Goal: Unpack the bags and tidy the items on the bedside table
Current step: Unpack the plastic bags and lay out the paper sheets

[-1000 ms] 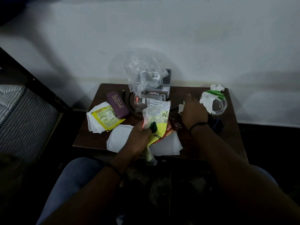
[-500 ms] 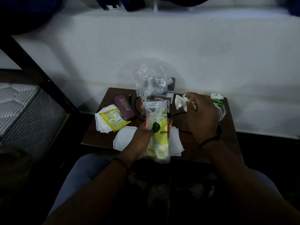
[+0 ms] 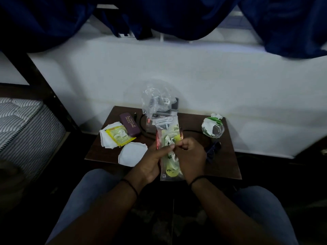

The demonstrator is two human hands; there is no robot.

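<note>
Blue curtain point(image 3: 177, 16) hangs across the top, above a white wall point(image 3: 212, 82). Striped mattress point(image 3: 19, 124) far left, behind a dark bed frame. Bedside table point(image 3: 228, 167), dark wood, back edge against the wall; its right half shows the most bare top, its left half is crowded.

Clear bag point(image 3: 155, 98) stands crumpled at the back edge, barcode sticker showing. White tissue point(image 3: 131, 153) lies near the front edge; a second tissue point(image 3: 106, 141) overhangs the left edge under a yellow sachet point(image 3: 120, 136), print too small to read. Purple case point(image 3: 128, 124) just beside it, gold lettering unreadable. Glass point(image 3: 216, 130) stuffed with white and green paper, near the right edge.

Snack packet point(image 3: 168, 131), held upright over the front edge: barcode, "FRUIT", rest blurred. Left hand point(image 3: 152, 161) grips its side, fingers curled; right hand point(image 3: 192, 156) pinches its right edge.
</note>
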